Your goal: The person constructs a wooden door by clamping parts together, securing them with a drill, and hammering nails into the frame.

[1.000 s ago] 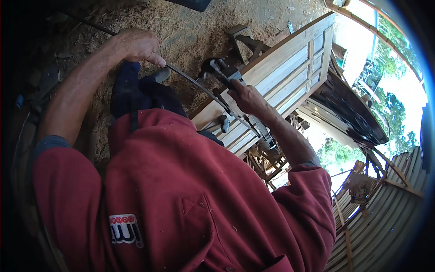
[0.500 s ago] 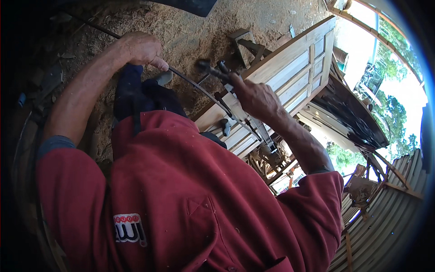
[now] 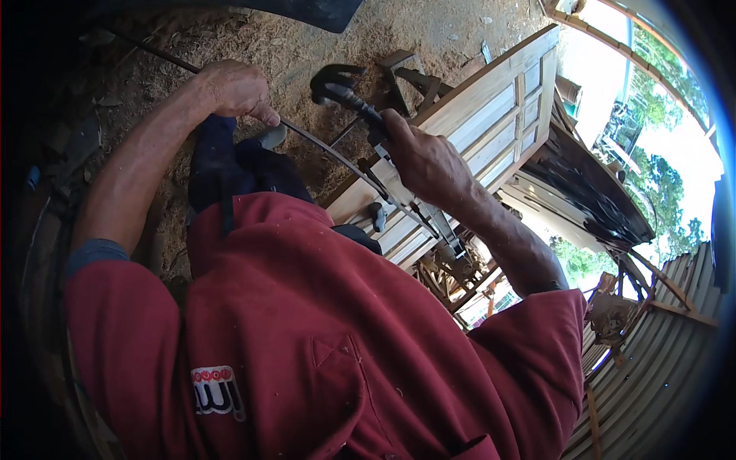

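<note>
My left hand (image 3: 236, 93) is closed round a long, thin metal rod (image 3: 310, 139), which slants from the upper left down to the middle of the view. In my right hand (image 3: 431, 165) is a hammer (image 3: 354, 98) with a dark, curved head, held up over the rod and apart from it. The rod's lower part lies along a narrow metal piece (image 3: 445, 226) beside a panelled wooden door (image 3: 468, 115). My right forearm and hand hide some of that area.
A small wooden trestle (image 3: 410, 77) stands on the shavings-covered ground (image 3: 307, 38) beyond the hammer. Dark boards (image 3: 594, 184) are stacked right of the door. Corrugated sheeting (image 3: 659, 368) fills the lower right. A dark panel (image 3: 314, 11) juts in at the top.
The hammer's head has swung up and to the left, away from the rod. My left hand keeps its grip on the rod, almost in the same place.
</note>
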Available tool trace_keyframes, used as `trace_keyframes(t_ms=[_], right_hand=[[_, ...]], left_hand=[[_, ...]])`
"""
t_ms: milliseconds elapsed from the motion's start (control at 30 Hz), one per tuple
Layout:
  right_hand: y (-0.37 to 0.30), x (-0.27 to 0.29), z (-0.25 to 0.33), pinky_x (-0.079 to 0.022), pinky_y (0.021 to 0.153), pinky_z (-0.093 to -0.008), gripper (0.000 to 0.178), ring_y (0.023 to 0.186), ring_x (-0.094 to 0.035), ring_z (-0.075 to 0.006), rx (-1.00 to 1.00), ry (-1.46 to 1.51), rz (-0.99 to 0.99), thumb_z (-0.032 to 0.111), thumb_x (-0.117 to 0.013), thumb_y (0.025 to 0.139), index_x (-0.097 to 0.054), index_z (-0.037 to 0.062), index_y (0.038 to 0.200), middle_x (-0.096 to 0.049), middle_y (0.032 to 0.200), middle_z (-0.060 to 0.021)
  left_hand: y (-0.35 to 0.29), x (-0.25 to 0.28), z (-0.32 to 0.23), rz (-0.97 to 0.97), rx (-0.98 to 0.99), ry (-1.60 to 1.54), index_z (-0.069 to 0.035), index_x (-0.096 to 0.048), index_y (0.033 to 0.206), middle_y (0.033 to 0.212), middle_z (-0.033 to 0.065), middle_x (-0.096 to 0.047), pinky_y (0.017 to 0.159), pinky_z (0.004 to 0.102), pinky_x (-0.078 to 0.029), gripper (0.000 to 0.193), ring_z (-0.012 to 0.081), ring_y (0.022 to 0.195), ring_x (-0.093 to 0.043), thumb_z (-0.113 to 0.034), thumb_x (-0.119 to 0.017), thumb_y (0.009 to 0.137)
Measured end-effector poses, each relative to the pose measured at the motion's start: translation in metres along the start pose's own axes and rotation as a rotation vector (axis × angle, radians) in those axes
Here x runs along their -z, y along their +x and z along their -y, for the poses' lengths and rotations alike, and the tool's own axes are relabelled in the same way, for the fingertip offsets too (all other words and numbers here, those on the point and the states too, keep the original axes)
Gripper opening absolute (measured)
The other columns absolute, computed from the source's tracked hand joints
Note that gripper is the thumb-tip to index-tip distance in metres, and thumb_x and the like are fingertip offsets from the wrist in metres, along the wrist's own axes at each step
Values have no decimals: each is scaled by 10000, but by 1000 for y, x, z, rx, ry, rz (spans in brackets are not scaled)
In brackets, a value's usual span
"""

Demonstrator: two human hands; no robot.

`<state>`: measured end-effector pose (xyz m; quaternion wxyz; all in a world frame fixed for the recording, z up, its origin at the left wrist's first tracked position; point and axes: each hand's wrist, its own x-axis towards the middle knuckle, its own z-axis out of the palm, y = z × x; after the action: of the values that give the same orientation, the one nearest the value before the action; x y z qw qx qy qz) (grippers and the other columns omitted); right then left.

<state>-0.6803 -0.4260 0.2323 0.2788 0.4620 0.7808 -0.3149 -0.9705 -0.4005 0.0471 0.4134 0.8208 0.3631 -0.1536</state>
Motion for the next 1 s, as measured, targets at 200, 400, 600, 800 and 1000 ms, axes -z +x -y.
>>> trace_keyframes(t_ms=[200,400,600,800,1000], right_hand=[[-42,-58,-58,-541,628,-524,223,679,-693,-372,-187,-187,488,130,-441,991,-463,71,1205,-644,697,-154],[-1,-1,-15,-530,624,-509,201,747,-705,-357,-115,-109,292,108,-462,976,-493,60,1169,-649,736,-187],[-41,-59,-45,-520,657,-533,205,769,-686,-408,-331,-144,597,151,-485,995,-474,61,1178,-666,845,-235],[-41,-44,-36,-504,658,-551,218,739,-669,-435,-302,-12,308,224,-498,1007,-477,68,1158,-668,752,-216],[-145,-147,-31,-455,626,-556,364,644,-598,-481,-746,553,-419,375,-596,980,-456,59,1095,-597,715,-249]], left_hand=[[8,6,-1,70,-18,-26,-70,-756,798,741,164,-689,702,494,-539,744,376,768,-685,-790,-570,769],[6,-2,2,14,-16,-25,-57,-718,709,676,113,-670,675,483,-544,785,338,703,-682,-822,-546,743],[-2,10,-8,79,43,15,-67,-743,757,720,159,-674,709,495,-543,736,373,769,-682,-783,-571,761],[2,15,-7,79,16,-6,-64,-739,776,812,182,-701,762,499,-526,705,389,826,-679,-751,-586,790],[4,16,-7,63,-58,-48,-52,-737,799,793,229,-671,735,504,-510,695,417,825,-670,-725,-570,845]])
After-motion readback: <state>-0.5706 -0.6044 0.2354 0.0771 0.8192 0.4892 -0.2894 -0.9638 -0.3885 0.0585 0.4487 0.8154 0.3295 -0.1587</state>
